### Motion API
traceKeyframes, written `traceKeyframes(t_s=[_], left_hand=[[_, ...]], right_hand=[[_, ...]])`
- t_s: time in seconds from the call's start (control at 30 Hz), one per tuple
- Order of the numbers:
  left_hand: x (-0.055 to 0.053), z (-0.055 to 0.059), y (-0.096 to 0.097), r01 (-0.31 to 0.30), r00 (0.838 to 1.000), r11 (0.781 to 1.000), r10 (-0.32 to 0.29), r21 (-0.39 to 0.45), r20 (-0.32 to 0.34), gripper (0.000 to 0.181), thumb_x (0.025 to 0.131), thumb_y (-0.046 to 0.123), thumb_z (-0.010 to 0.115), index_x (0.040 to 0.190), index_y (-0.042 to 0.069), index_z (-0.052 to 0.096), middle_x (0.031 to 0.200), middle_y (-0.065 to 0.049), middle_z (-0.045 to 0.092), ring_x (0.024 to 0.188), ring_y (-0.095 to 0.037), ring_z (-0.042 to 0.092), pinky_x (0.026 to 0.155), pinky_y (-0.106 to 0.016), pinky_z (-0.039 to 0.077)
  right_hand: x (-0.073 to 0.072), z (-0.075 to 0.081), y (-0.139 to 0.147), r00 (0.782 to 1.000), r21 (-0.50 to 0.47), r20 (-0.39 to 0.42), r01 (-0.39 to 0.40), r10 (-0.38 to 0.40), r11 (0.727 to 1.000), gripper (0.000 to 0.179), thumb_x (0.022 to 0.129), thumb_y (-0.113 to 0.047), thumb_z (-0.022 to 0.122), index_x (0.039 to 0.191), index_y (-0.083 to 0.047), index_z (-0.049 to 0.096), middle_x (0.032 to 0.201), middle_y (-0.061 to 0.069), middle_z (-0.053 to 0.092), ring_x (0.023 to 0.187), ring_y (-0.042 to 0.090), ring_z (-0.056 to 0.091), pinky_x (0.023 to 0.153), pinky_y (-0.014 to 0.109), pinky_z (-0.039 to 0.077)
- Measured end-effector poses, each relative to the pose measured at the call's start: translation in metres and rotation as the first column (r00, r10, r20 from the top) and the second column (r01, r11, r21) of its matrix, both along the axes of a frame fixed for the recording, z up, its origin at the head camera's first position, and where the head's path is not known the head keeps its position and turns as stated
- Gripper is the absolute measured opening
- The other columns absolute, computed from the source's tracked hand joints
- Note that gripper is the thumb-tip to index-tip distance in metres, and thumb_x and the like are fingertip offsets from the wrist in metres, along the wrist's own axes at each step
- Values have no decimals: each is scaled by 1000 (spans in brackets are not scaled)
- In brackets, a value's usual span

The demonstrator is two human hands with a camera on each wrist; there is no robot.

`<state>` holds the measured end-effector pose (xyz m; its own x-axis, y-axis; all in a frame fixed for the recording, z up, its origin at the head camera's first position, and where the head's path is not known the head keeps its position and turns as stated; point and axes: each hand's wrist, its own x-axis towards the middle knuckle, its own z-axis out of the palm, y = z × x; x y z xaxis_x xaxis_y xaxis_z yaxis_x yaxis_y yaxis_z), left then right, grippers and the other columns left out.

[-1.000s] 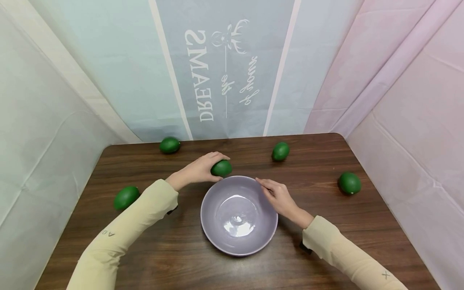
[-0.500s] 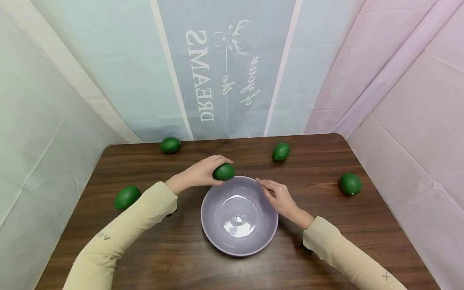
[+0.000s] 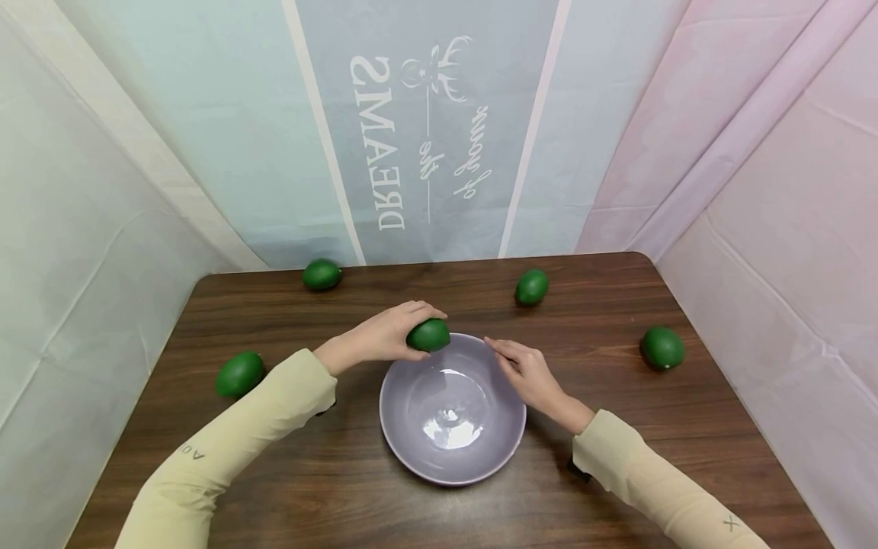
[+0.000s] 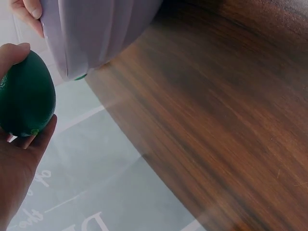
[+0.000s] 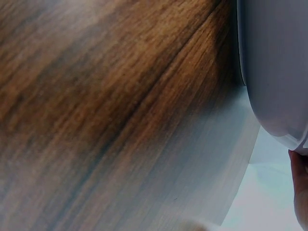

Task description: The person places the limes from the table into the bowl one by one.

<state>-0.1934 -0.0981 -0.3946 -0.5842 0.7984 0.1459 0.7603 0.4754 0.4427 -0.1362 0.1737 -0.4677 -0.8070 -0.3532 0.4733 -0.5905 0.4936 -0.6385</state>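
Observation:
My left hand holds a dark green lime between thumb and fingers, over the far left rim of a round lilac bowl. In the left wrist view the lime sits between thumb and fingers, apart from the bowl's outer wall. My right hand grips the bowl's far right rim, with its fingertips at the edge. Only part of that hand shows in the right wrist view, beside the bowl. The bowl stands upright, and no lime lies in it.
Several other limes lie around the wooden table: one at the left, one far left, one far right and one at the right. Fabric walls enclose the back and sides.
My left hand has carried the lime a little right and nearer, from beyond the bowl's rim to over it. My right hand and the bowl have stayed put.

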Motion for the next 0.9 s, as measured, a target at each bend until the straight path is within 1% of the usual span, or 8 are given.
traceKeyframes(t_s=[0.23,0.47,0.63,0.9], left_hand=[[5,1,4,16,1000,1000,-16,-4,1,58,72,20,76,123,12,51,115,-1,54,104,-16,51,86,-31,45],[9,0,9,28,1000,999,-28,-23,0,58,72,21,75,124,14,51,115,1,53,102,-14,51,86,-28,45],[12,-2,11,50,999,999,-50,-6,2,58,72,20,76,123,11,51,114,0,53,100,-14,51,84,-29,46],[15,-4,15,64,998,997,-65,-30,-4,56,73,22,75,123,11,52,113,1,53,101,-13,51,84,-28,46]], right_hand=[[0,0,0,1000,-8,5,0,1,1000,32,82,10,55,112,4,63,105,14,65,97,27,61,74,35,53],[1,1,-1,1000,-20,10,-4,4,1000,31,82,10,56,111,3,63,105,14,65,98,26,61,75,34,53],[1,0,-1,1000,-13,0,1,-1,1000,31,82,10,56,111,4,63,105,14,65,97,27,61,75,33,53],[1,1,0,1000,-2,19,5,-5,1000,30,83,8,55,112,3,63,106,15,65,98,27,61,73,33,53]])
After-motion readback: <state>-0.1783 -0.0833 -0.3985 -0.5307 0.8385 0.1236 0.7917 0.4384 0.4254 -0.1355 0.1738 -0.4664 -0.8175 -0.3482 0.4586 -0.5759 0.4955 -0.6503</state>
